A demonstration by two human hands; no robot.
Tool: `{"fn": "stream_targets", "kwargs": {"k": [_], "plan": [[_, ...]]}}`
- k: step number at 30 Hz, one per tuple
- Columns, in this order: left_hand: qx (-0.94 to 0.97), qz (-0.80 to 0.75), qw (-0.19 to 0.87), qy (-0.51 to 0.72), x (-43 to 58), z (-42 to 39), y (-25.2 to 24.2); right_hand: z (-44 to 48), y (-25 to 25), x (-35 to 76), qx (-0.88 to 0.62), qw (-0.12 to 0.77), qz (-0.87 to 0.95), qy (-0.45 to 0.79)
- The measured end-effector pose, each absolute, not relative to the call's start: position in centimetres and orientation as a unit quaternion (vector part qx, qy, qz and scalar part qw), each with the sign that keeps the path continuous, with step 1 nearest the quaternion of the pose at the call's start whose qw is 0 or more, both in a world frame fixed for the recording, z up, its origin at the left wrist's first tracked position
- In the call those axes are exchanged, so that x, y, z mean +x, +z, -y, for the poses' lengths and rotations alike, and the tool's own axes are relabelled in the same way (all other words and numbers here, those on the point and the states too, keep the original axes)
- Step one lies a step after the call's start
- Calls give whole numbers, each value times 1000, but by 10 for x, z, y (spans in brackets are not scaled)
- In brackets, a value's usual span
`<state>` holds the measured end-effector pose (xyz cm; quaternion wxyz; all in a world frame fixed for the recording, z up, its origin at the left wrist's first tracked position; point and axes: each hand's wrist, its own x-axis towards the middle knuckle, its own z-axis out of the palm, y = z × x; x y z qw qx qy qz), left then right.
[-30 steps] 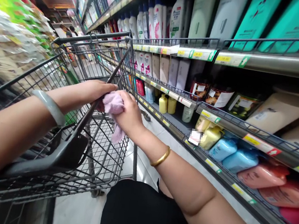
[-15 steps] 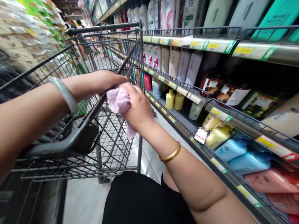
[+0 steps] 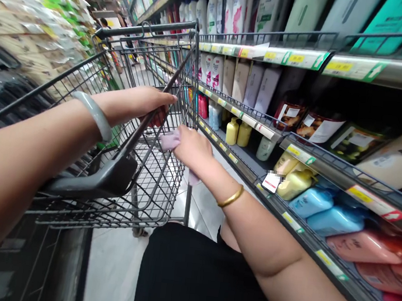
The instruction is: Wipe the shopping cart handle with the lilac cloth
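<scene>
My left hand (image 3: 153, 103) is wrapped over the dark handle bar (image 3: 137, 135) of a grey wire shopping cart (image 3: 157, 179), its thumb lying along the bar. A pale bangle (image 3: 93, 117) circles that wrist. Just right of the bar, my right hand (image 3: 194, 148) is closed on a crumpled lilac cloth (image 3: 170, 140). One end of the cloth pokes out past the fingers toward the bar, and another bit hangs below the hand. A gold bracelet (image 3: 231, 196) sits on the right wrist. Inside the cart only the wire mesh shows.
Shelves along the right hold shampoo bottles (image 3: 240, 9), dark tubs (image 3: 319, 128) and several pump bottles (image 3: 335, 218). A phone-like white card (image 3: 271, 181) stands at the lower shelf edge. Packaged goods (image 3: 31, 42) are stacked on the left. A person (image 3: 104, 24) is far down the aisle.
My right hand has drawn the lilac cloth away from the cart's handle bar, to the right and slightly down. My left hand stays on the bar. The view has shifted a little.
</scene>
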<state>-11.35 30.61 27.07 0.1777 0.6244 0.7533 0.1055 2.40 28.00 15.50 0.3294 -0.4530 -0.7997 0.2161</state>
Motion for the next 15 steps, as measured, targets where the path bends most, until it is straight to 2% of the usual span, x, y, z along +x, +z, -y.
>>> {"fn": "stream_targets", "kwargs": {"k": [3, 7, 10, 15], "plan": [[618, -759, 175, 105, -113, -306, 271, -281, 156, 25, -437, 340, 790, 264], [616, -765, 143, 120, -113, -307, 273, -256, 178, 27, -350, 409, 818, 201], [633, -749, 161, 109, -115, -308, 271, -259, 169, 26, -405, 347, 828, 173], [642, -735, 192, 102, -122, -312, 267, -289, 134, 21, -492, 203, 818, 218]]}}
